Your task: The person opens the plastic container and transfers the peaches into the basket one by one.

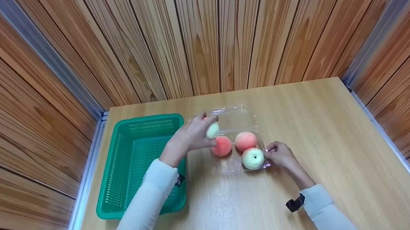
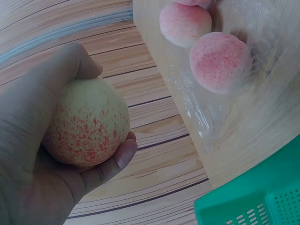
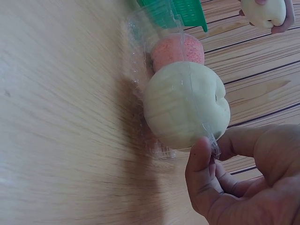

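My left hand (image 1: 193,134) grips a pale peach (image 2: 91,122) with red speckles, its thumb and fingers curled round the sides. That hand is over the left part of a clear plastic clamshell box (image 1: 232,119), whose lid lies open toward the back. In the box sit a pink-red peach (image 1: 221,146) at the left, another pink peach (image 1: 246,141) at the back right, and a pale peach (image 1: 253,158) at the front right. My right hand (image 1: 280,155) pinches the box's right front rim between thumb and finger, close beside the front pale peach.
A green perforated plastic basket (image 1: 100,206) stands on the left of the wooden table (image 1: 324,129), next to the box. Wood-panelled walls (image 1: 204,35) with metal edging enclose the table at the back and sides.
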Motion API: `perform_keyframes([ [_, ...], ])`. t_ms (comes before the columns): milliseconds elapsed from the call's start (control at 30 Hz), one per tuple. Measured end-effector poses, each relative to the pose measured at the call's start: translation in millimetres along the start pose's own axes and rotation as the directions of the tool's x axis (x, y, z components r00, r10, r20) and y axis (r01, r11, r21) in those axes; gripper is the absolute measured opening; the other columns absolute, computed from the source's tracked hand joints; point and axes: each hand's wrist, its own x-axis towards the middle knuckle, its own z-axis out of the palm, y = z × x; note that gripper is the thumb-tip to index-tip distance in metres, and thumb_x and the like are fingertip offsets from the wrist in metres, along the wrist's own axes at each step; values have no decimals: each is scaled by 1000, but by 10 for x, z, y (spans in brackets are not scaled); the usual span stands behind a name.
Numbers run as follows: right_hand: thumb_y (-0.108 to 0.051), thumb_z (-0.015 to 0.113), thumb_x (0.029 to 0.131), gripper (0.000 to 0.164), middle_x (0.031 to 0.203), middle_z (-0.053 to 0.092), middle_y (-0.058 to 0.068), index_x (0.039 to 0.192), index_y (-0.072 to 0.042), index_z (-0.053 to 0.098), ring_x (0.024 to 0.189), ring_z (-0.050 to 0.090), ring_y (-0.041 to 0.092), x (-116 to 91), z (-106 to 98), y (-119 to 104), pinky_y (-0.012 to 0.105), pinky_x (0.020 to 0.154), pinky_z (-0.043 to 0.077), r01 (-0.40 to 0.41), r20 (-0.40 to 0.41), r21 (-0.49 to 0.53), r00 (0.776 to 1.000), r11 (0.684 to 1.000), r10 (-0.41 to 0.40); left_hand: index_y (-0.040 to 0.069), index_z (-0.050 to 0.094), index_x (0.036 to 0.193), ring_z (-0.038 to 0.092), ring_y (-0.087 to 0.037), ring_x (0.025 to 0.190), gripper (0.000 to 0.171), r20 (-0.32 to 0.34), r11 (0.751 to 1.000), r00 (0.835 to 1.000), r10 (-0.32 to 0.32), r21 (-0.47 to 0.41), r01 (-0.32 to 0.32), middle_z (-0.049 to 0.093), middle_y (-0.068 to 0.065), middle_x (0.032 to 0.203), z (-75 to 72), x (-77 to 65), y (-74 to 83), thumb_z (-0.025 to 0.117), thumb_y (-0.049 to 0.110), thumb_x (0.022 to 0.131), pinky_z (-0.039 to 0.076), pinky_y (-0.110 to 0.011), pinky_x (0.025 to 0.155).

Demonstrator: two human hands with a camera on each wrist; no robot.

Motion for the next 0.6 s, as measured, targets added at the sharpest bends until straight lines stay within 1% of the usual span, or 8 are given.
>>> perform_keyframes([
  [167,-7,69,96,16,89,58,5,104,3,60,77,55,14,2,5,-15,23,64,46,-16,12,17,1000,1000,15,24,56,145,68,-30,112,65,-9,1000,1000,9,21,-9,60,-15,135,-29,-2,-47,86,40,89,64,-45,91],
  [300,-8,69,97,16,89,58,5,105,3,60,77,55,14,-1,2,-16,24,64,46,-21,16,21,1000,1000,20,25,56,145,68,-30,110,65,-17,1000,1000,8,21,-7,60,-14,133,-49,-18,-83,86,41,89,64,-44,90],
  [500,-9,70,96,18,86,57,4,105,4,60,76,54,14,2,2,-16,23,63,45,-15,12,23,1000,1000,15,23,56,145,68,-29,104,64,-43,1000,999,20,19,-19,61,-15,128,-86,-54,-134,85,37,89,65,-43,85],
  [600,-9,70,96,19,86,57,3,106,4,60,76,53,13,6,4,-16,23,63,43,-17,14,30,1000,999,17,21,57,145,67,-30,103,63,-54,999,998,22,25,-21,61,-15,127,-105,-68,-155,84,35,90,65,-43,85],
])
